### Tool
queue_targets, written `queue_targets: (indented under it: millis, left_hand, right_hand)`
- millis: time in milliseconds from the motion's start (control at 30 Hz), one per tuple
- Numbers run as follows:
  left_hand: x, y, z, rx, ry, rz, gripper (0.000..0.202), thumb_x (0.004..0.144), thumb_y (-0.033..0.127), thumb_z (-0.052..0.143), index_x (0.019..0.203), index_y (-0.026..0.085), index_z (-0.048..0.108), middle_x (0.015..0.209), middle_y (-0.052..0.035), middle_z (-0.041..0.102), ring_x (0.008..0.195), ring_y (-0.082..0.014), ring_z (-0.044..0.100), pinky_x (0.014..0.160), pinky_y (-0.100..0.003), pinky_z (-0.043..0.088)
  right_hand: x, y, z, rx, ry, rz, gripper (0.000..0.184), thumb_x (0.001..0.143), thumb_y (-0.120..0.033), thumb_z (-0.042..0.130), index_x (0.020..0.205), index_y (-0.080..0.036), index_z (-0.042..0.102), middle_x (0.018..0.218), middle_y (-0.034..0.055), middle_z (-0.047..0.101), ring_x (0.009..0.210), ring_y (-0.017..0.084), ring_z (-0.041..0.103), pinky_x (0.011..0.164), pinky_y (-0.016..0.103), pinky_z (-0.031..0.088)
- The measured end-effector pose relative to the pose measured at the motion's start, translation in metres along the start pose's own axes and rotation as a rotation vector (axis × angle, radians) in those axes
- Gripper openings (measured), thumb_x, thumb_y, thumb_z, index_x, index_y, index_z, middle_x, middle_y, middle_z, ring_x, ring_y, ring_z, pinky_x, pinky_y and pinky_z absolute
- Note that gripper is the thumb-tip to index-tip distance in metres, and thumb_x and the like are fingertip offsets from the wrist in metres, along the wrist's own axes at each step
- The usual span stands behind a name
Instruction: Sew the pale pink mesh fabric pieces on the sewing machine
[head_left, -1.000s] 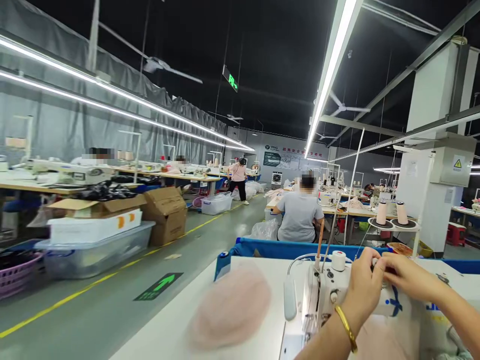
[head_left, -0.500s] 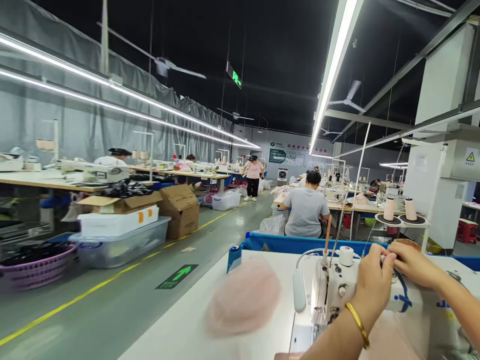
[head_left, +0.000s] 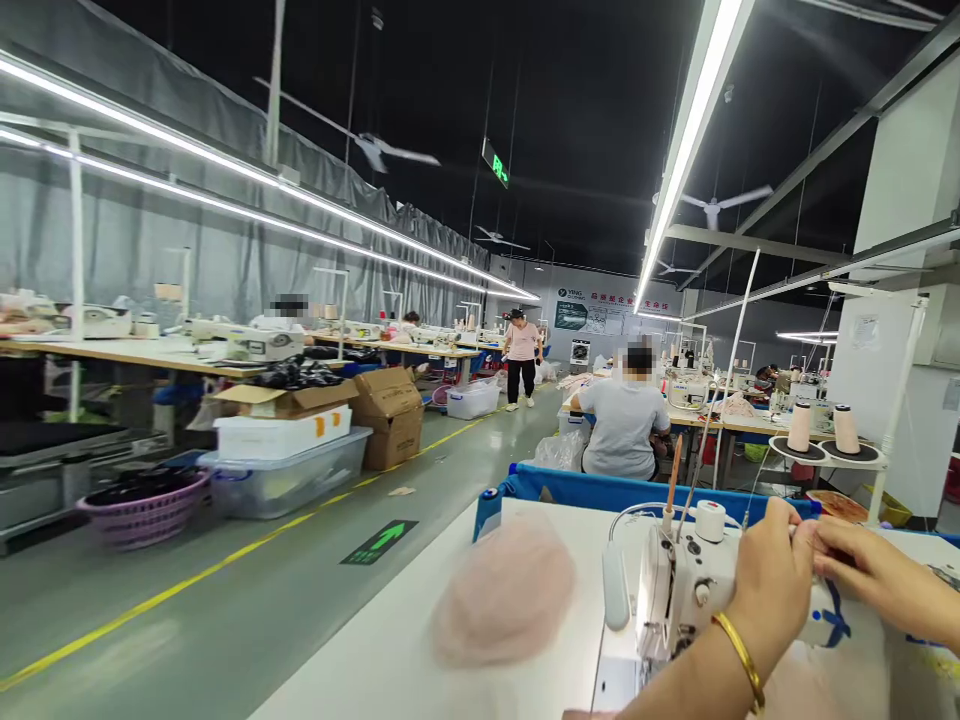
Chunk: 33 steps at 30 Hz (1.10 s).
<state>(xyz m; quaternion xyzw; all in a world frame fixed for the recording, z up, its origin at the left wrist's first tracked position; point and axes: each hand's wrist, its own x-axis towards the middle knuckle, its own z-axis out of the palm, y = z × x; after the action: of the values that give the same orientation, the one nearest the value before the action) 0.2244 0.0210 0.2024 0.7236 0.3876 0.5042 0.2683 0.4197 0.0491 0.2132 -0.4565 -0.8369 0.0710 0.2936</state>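
Observation:
A white sewing machine (head_left: 686,590) stands on a white worktable (head_left: 420,650) at the lower right. My left hand (head_left: 772,570), with a gold bangle on its wrist, rests on top of the machine with its fingers curled. My right hand (head_left: 874,575) meets it from the right, fingertips pinched together against the left hand's. What they pinch is too small to make out. A pale pink bundle of fabric (head_left: 506,590) lies on the table to the left of the machine. Two thread cones (head_left: 821,430) stand on a stand behind.
A blue fabric edge (head_left: 600,488) borders the table's far side. A person in a grey shirt (head_left: 622,420) sits at the table ahead. The aisle (head_left: 300,580) at left has a yellow line, plastic bins (head_left: 281,470), cardboard boxes (head_left: 390,415) and a purple basket (head_left: 146,505).
The camera has turned left, so the machine and both hands sit further right in view. The hands stay together on top of the machine.

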Motion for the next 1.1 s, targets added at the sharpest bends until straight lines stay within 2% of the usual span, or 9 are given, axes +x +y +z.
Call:
queue_targets:
  millis: [167, 333, 433, 600, 733, 833, 933, 1033, 1100]
  left_hand:
    - [0.0, 0.003, 0.003, -0.052, 0.022, -0.029, 0.016, 0.109, 0.031, 0.055, 0.114, 0.02, 0.065, 0.112, -0.0144, 0.078, 0.103, -0.0339, 0.07, 0.083, -0.038, 0.039]
    - [0.007, 0.004, 0.007, -0.226, 0.067, -0.06, 0.004, 0.104, 0.025, 0.063, 0.102, 0.022, 0.063, 0.098, -0.0068, 0.071, 0.095, -0.0278, 0.064, 0.084, -0.036, 0.04]
    - [0.017, 0.004, 0.02, -0.415, 0.149, -0.113, 0.01, 0.107, 0.029, 0.06, 0.099, 0.022, 0.06, 0.093, -0.0025, 0.064, 0.094, -0.0222, 0.061, 0.085, -0.032, 0.043]
    - [0.031, 0.002, 0.044, -0.768, 0.19, -0.282, 0.032, 0.117, 0.05, 0.046, 0.109, 0.021, 0.056, 0.073, 0.008, 0.043, 0.057, -0.0119, 0.043, 0.057, -0.025, 0.039]
    - [0.026, 0.004, 0.039, -0.852, 0.006, -0.382, 0.035, 0.113, 0.053, 0.059, 0.106, 0.019, 0.061, 0.071, 0.0099, 0.044, 0.048, -0.0065, 0.031, 0.045, -0.02, 0.028]
    - [0.003, 0.008, 0.017, -0.795, -0.177, -0.412, 0.028, 0.11, 0.046, 0.065, 0.104, 0.019, 0.06, 0.067, 0.0111, 0.045, 0.046, -0.0059, 0.03, 0.045, -0.02, 0.027]
    - [-0.044, 0.006, -0.017, -0.659, -0.287, -0.389, 0.023, 0.102, 0.04, 0.07, 0.108, 0.022, 0.058, 0.061, 0.0127, 0.047, 0.046, -0.0075, 0.031, 0.048, -0.022, 0.026]
    - [-0.102, -0.014, -0.051, -0.461, -0.33, -0.334, 0.043, 0.082, 0.026, 0.084, 0.12, 0.021, 0.063, 0.061, 0.0137, 0.05, 0.052, -0.0087, 0.039, 0.055, -0.023, 0.027]
    - [-0.134, -0.036, -0.069, -0.374, -0.394, -0.352, 0.064, 0.077, 0.024, 0.084, 0.136, 0.019, 0.058, 0.056, 0.0153, 0.051, 0.053, -0.0107, 0.043, 0.057, -0.023, 0.028]
  right_hand:
    - [0.007, -0.004, 0.012, 0.079, 0.102, -0.014, 0.042, 0.1, -0.062, 0.053, 0.091, -0.024, 0.07, 0.098, 0.0092, 0.075, 0.097, 0.03, 0.07, 0.092, 0.042, 0.059]
    - [-0.013, 0.011, 0.026, 0.061, 0.24, 0.081, 0.047, 0.102, -0.067, 0.052, 0.086, -0.026, 0.068, 0.09, 0.0068, 0.077, 0.083, 0.028, 0.071, 0.08, 0.037, 0.061]
    - [-0.023, 0.02, 0.025, 0.11, 0.203, 0.063, 0.047, 0.102, -0.068, 0.055, 0.092, -0.026, 0.073, 0.096, 0.0072, 0.08, 0.089, 0.028, 0.074, 0.082, 0.034, 0.062]
    - [-0.022, 0.025, 0.017, 0.155, 0.161, 0.07, 0.053, 0.096, -0.076, 0.063, 0.091, -0.026, 0.076, 0.099, 0.0078, 0.082, 0.093, 0.029, 0.077, 0.086, 0.034, 0.063]
    - [-0.021, 0.022, 0.014, 0.145, 0.149, 0.06, 0.055, 0.095, -0.079, 0.063, 0.09, -0.026, 0.076, 0.093, 0.007, 0.081, 0.088, 0.028, 0.076, 0.085, 0.035, 0.063]
    - [-0.021, 0.019, 0.011, 0.102, 0.164, 0.051, 0.054, 0.096, -0.077, 0.061, 0.087, -0.026, 0.075, 0.09, 0.0072, 0.081, 0.085, 0.029, 0.076, 0.082, 0.037, 0.062]
    - [-0.026, 0.012, 0.014, 0.038, 0.269, 0.061, 0.054, 0.098, -0.076, 0.057, 0.091, -0.027, 0.077, 0.097, 0.0098, 0.082, 0.09, 0.032, 0.077, 0.087, 0.043, 0.063]
    - [-0.046, -0.013, 0.037, -0.01, 0.482, 0.027, 0.054, 0.096, -0.076, 0.061, 0.105, -0.026, 0.081, 0.115, 0.0155, 0.082, 0.112, 0.041, 0.074, 0.105, 0.057, 0.057]
    - [-0.067, -0.045, 0.066, 0.098, 0.458, -0.001, 0.044, 0.097, -0.067, 0.069, 0.116, -0.029, 0.083, 0.126, 0.0154, 0.08, 0.123, 0.043, 0.07, 0.11, 0.059, 0.054]
